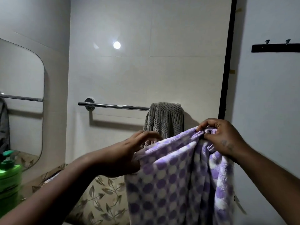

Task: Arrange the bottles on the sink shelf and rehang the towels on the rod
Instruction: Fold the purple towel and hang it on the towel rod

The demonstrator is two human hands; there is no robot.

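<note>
Fingers (146, 135) of left hand (128, 153) curled over top edge of lilac-and-white dotted terry towel (175, 176); right hand (225, 140) pinches its bunched corner. Towel held up in air, lower than the rod, rest hanging down. Far left: blurred green plastic bottle (9, 176), rounded wall mirror (21, 95). Chrome wall rod (113, 106), grey ribbed towel (165, 119) draped over its right end. Black hook rail (276, 48) far right.

One purple-dotted towel (175, 176), one grey towel (165, 119), one rod (113, 105), one mirror (21, 95), two hooks (267, 41).
</note>
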